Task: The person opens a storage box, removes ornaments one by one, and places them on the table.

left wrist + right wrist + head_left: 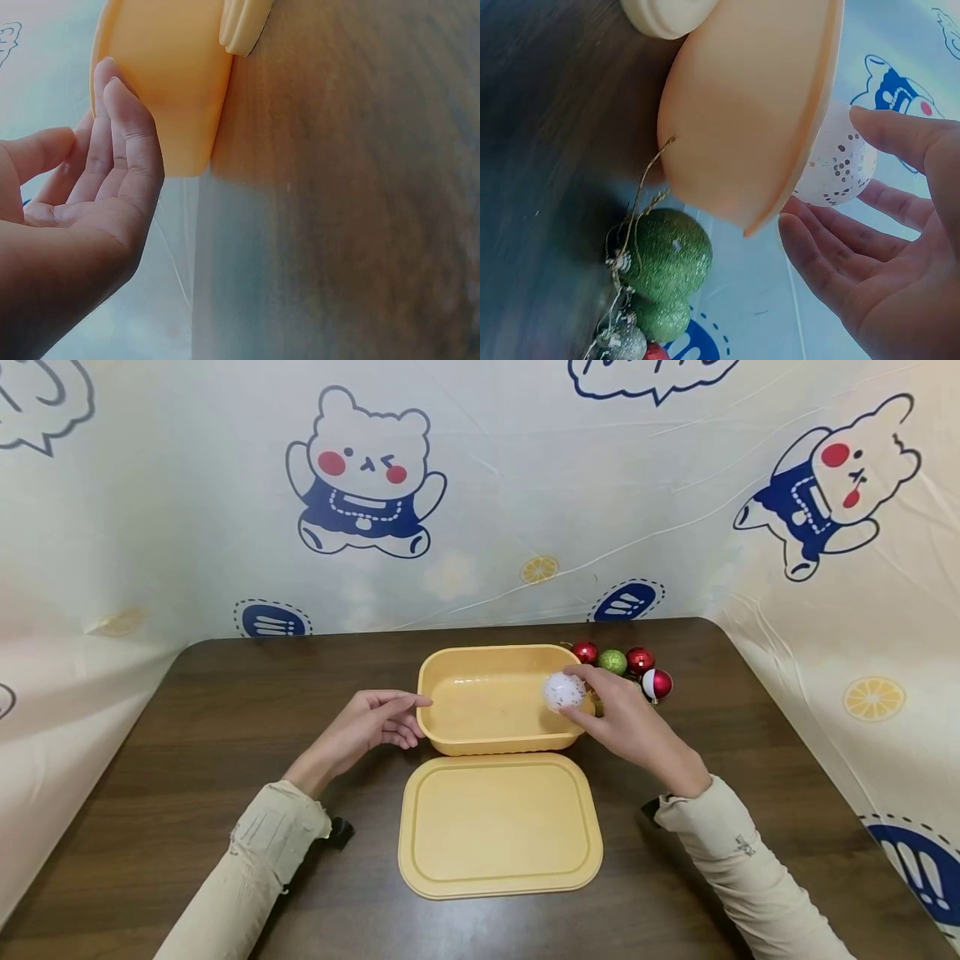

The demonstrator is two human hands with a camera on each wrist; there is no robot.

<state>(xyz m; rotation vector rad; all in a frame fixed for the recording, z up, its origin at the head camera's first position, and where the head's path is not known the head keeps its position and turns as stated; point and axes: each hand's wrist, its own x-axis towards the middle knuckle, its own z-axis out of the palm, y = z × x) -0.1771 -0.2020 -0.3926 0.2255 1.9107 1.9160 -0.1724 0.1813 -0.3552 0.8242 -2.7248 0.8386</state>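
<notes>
Dark wood table (225,710) fills the lower frame, with a yellow lid (498,822) lying flat at center and the open yellow tub (487,702) just above it. The left hand (371,722) rests at the tub's left wall, fingers straight and pressed together. The right hand (622,714) pinches a white speckled ornament (563,691) over the tub's right rim, with red and green baubles (622,664) clustered just beyond it.

Dark wooden table (225,710), cartoon-print backdrop (525,485)
</notes>
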